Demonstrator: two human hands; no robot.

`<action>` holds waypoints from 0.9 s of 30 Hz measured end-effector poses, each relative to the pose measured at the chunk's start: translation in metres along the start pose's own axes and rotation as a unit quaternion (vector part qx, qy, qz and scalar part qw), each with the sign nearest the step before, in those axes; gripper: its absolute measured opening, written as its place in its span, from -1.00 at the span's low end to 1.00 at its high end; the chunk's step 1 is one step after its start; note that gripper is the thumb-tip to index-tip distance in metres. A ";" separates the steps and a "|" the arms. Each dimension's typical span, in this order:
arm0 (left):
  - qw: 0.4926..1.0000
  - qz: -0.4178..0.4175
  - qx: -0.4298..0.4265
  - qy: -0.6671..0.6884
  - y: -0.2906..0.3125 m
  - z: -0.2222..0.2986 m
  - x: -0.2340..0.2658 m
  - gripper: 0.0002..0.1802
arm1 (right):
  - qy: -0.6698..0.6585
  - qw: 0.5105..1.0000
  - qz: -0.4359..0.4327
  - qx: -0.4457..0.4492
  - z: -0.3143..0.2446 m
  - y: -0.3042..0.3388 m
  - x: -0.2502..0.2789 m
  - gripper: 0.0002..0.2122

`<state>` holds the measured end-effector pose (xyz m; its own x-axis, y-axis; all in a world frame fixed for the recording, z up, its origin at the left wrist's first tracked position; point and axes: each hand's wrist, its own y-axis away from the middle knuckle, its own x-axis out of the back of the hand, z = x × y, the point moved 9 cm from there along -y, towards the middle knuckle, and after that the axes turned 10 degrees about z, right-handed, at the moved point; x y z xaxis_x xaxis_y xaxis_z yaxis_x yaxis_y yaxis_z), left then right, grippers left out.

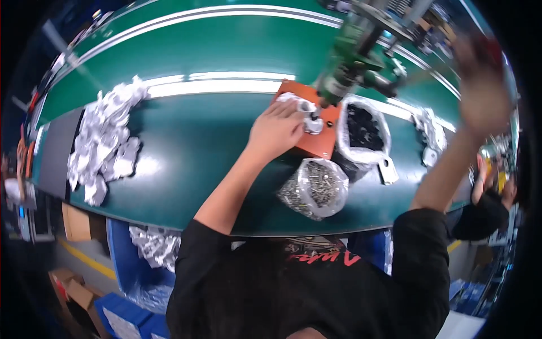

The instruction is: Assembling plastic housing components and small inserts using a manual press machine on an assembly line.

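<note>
My left hand (275,131) reaches over the orange base plate (323,148) of a green press (345,70). Its fingers are bent over a whitish-silver moulded part (313,125), holding it on the plate beneath the press's tip. Far to the right, my right hand (484,104) is raised and smeared by motion. Something red (492,52) shows at its fingers, and whether they grip it cannot be made out. Just right of the plate stands a clear bag of small black pieces (364,127). Nearer me sits a clear bag of small metal screws or pins (323,186).
A heap of silver-white parts (107,141) lies on the green bench (192,164) at left. More parts (432,135) lie at right, and a single flat one (387,170) beside the black pieces. Below the bench's front edge is a blue bin (121,254). Another person's hands (481,178) show at far right.
</note>
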<state>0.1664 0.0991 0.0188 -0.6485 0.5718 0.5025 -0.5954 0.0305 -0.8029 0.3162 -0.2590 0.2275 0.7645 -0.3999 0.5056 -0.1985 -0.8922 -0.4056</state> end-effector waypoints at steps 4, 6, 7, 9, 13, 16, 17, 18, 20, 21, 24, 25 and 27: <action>0.996 -0.036 0.077 -0.037 0.020 -0.029 0.000 -0.66 | -0.025 0.936 0.344 -0.078 0.109 -0.183 -0.154 -0.58; 0.991 -0.084 0.098 -0.030 0.011 -0.024 -0.011 -0.58 | -0.095 0.846 0.450 -0.268 0.147 -0.122 -0.127 -0.46; 0.988 -0.100 0.114 -0.042 0.010 -0.023 -0.011 -0.55 | -0.155 0.831 0.477 -0.241 0.151 -0.106 -0.139 -0.42; 0.970 -0.139 0.193 -0.041 0.011 -0.025 -0.010 -0.53 | -0.151 0.840 0.488 -0.181 0.158 -0.070 -0.143 -0.42; 0.966 -0.115 0.232 0.032 0.018 -0.037 -0.014 -0.44 | 0.483 0.691 0.459 -0.279 0.143 0.069 -0.130 -0.48; 0.981 -0.126 0.149 0.005 0.012 -0.040 -0.019 -0.44 | 0.652 0.470 0.435 -0.406 0.108 0.188 -0.124 -0.45; 0.981 -0.128 0.146 0.005 0.008 -0.043 -0.019 -0.44 | 0.672 0.402 0.432 -0.448 0.090 0.220 -0.126 -0.47; 0.971 -0.173 0.162 0.030 0.005 -0.049 -0.027 -0.43 | 0.667 0.357 0.445 -0.480 0.073 0.247 -0.130 -0.49; 0.947 -0.231 0.206 0.082 0.000 -0.058 -0.035 -0.42 | 0.645 0.316 0.461 -0.521 0.058 0.290 -0.134 -0.53; 0.948 -0.233 0.202 0.080 -0.010 -0.056 -0.032 -0.42 | 0.630 0.319 0.466 -0.533 0.060 0.308 -0.135 -0.55; 0.962 -0.253 0.088 0.041 -0.042 -0.023 -0.021 -0.47 | 0.637 0.350 0.481 -0.491 0.076 0.335 -0.143 -0.67; 0.962 -0.255 0.089 0.035 -0.046 -0.022 -0.017 -0.47 | 0.630 0.385 0.483 -0.470 0.088 0.340 -0.143 -0.73; 0.953 -0.272 0.122 -0.052 -0.055 -0.035 -0.010 -0.54 | 0.658 0.432 0.505 -0.353 0.090 0.335 -0.140 -0.84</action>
<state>0.2218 0.1201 0.0468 -0.2473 0.4412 0.8626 -0.9414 0.1014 -0.3218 0.1977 -0.4825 -0.0478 -0.8499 -0.0181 0.5266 -0.5171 0.2209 -0.8270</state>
